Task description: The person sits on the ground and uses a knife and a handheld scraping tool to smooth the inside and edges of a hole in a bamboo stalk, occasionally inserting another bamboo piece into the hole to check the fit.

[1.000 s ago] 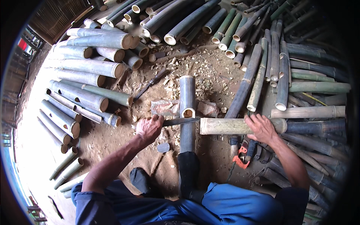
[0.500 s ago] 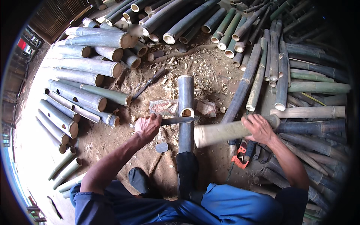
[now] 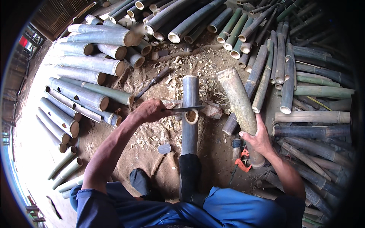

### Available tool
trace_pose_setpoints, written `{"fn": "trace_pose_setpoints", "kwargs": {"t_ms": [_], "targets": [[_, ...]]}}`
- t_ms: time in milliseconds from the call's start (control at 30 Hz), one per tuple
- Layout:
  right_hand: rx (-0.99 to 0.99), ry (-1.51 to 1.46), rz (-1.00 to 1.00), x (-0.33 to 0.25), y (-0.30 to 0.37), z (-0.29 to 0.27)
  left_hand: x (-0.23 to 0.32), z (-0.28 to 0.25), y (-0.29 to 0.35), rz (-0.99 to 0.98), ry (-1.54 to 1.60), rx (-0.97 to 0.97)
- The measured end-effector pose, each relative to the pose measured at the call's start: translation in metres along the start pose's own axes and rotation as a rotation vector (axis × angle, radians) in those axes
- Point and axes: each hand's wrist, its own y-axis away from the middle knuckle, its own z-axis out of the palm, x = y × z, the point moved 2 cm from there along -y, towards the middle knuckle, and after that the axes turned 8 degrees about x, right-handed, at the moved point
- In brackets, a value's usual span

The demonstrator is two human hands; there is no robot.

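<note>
A grey bamboo tube (image 3: 189, 138) lies pointing away from me, with my dark-socked foot (image 3: 189, 167) on its near end. A cream-edged hole (image 3: 191, 117) is cut into its upper side. Closed around the handle end of a dark-bladed knife (image 3: 186, 109), my left hand (image 3: 149, 111) keeps the blade across the tube at the hole's far edge. My right hand (image 3: 259, 137) grips a thick, pale bamboo length (image 3: 237, 98) near its lower part; its far end is tilted up to the left, apart from the knife.
A rough block (image 3: 212, 110) lies beneath the tube, among scattered chips (image 3: 178, 70). Beyond it rests a long-handled tool (image 3: 152, 83). An orange-handled saw (image 3: 243, 162) and a brush (image 3: 236, 148) lie near my right forearm. Bamboo tubes are piled left (image 3: 89, 65), far and right (image 3: 315, 131).
The bamboo length in my right hand has swung from lying crosswise near the tube to pointing away from me. My left hand shifted the knife from the hole's near edge to its far edge.
</note>
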Motion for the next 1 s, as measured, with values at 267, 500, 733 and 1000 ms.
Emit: {"fn": "trace_pose_setpoints", "kwargs": {"t_ms": [267,500,733,1000], "targets": [[-0.496,0.072,0.332,-0.006,0.035,0.021,-0.004,0.011,-0.001,0.000,-0.191,-0.001],[-0.216,-0.019,0.454,0.010,0.104,0.042,-0.005,0.012,0.092,0.272,-0.293,0.272],[0.025,0.016,0.606,0.046,0.255,0.155,-0.081,0.018,0.224,-0.384,-0.304,0.521],[-0.024,-0.033,0.506,0.041,0.239,0.149,-0.047,0.052,0.210,-0.370,-0.456,0.492]]}}
